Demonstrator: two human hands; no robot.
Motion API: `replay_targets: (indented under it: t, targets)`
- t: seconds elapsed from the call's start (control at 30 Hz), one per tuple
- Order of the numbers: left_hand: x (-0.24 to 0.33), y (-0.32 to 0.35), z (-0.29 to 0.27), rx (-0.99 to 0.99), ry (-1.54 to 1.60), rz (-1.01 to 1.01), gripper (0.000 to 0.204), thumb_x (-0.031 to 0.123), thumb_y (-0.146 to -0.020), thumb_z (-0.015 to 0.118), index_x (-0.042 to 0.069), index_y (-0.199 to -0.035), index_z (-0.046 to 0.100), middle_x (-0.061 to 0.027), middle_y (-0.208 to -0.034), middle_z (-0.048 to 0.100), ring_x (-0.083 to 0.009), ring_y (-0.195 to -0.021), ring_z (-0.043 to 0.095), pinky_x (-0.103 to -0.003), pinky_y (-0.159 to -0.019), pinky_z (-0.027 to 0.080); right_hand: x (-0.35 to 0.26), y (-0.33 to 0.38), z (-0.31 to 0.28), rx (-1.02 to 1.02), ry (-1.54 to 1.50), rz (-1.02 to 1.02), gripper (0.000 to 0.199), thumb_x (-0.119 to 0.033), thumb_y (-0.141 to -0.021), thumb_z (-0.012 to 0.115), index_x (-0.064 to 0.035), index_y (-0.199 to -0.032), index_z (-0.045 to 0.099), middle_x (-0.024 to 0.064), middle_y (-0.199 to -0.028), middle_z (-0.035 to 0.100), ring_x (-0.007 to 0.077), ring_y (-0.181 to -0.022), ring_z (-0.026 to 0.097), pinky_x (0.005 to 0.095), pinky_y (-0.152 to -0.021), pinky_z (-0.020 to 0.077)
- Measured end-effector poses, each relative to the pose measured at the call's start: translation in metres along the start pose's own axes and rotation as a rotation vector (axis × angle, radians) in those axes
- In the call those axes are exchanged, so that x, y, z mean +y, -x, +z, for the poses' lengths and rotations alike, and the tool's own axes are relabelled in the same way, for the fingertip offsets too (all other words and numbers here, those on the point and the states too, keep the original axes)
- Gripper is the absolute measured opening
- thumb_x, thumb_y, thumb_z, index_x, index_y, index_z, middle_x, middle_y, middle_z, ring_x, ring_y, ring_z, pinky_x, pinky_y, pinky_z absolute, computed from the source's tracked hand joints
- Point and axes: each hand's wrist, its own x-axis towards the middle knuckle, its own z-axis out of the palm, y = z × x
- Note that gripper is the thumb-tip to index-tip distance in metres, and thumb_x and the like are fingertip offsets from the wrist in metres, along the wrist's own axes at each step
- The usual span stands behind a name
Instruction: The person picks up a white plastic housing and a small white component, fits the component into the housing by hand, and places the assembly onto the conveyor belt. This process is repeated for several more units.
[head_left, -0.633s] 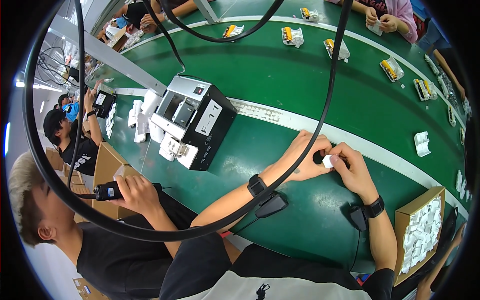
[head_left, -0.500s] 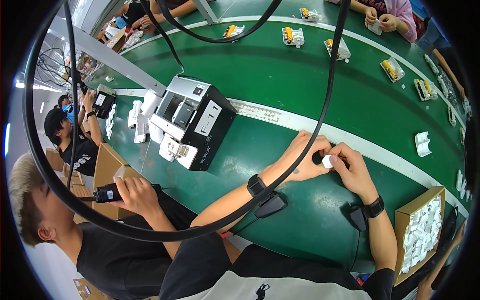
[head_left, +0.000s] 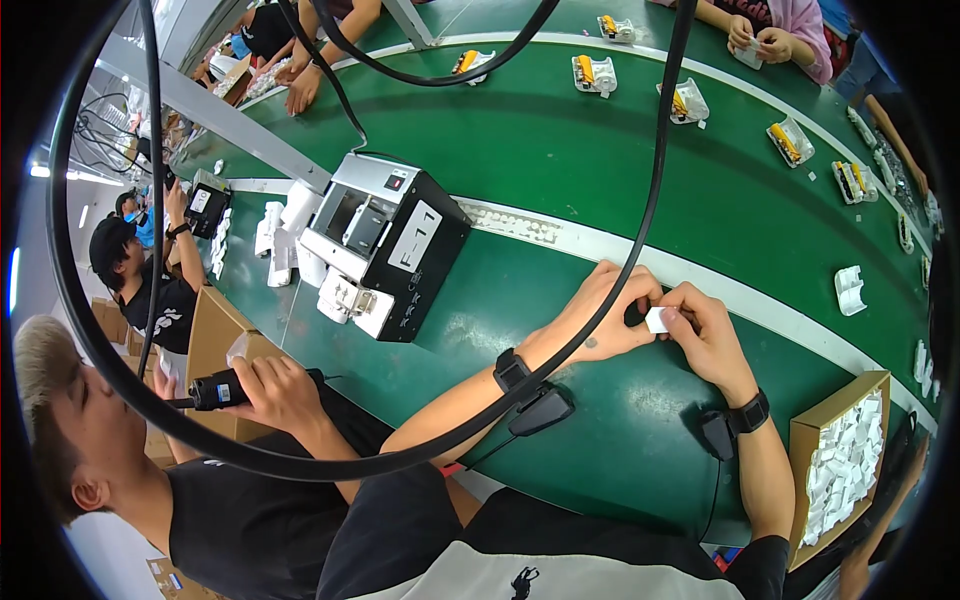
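Over the green worktop, my left hand [head_left: 603, 318] and my right hand [head_left: 706, 338] meet at a small white piece [head_left: 656, 320]. It looks like a folded sticker or a thin plastic part; which one I cannot make out. My right thumb presses on its face, while the thumb and finger of my left hand pinch its left edge. Both hands are closed, and some fingertips are hidden behind the piece. Each wrist wears a black band, with a small black cabled device [head_left: 543, 410] beside the left one.
A black-and-silver machine [head_left: 390, 245] stands left of my hands. At the right is a cardboard box [head_left: 800, 450] of small white pieces. White housings with yellow parts [head_left: 597, 75] lie along the green belt [head_left: 520, 130]. A co-worker's hand [head_left: 275, 390] holds a black handset; a black cable loops in front.
The housings on the belt have shifted slightly to the right. A co-worker's hand has come over the belt at the upper left, and the neighbour's head has moved. My hands barely differ.
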Motion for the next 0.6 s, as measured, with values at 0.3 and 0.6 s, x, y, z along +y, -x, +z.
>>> replay_targets:
  t: [0.3, 0.6]
  targets:
    - [0.007, -0.002, -0.007, -0.045, 0.016, 0.044, 0.027, 0.020, -0.081, 0.085, 0.009, -0.090, 0.062, 0.0000, -0.088, 0.067, -0.0196, -0.083, 0.064, -0.036, -0.092, 0.041, -0.007, 0.002, 0.000, -0.068, 0.019, -0.024, 0.013, -0.014, -0.106, 0.060, -0.0013, -0.102, 0.060, 0.0054, -0.084, 0.065, 0.0137, -0.073, 0.060, 0.0299, -0.066, 0.0467]
    - [0.005, -0.002, -0.001, 0.019, 0.074, 0.026, 0.032, 0.023, -0.080, 0.086, 0.008, -0.085, 0.059, -0.0033, -0.081, 0.064, -0.0245, -0.077, 0.061, -0.038, -0.084, 0.046, -0.011, 0.006, 0.000, -0.075, 0.001, -0.006, 0.012, -0.014, -0.108, 0.056, -0.0025, -0.107, 0.058, 0.0040, -0.089, 0.061, 0.0127, -0.079, 0.056, 0.0292, -0.072, 0.0462]
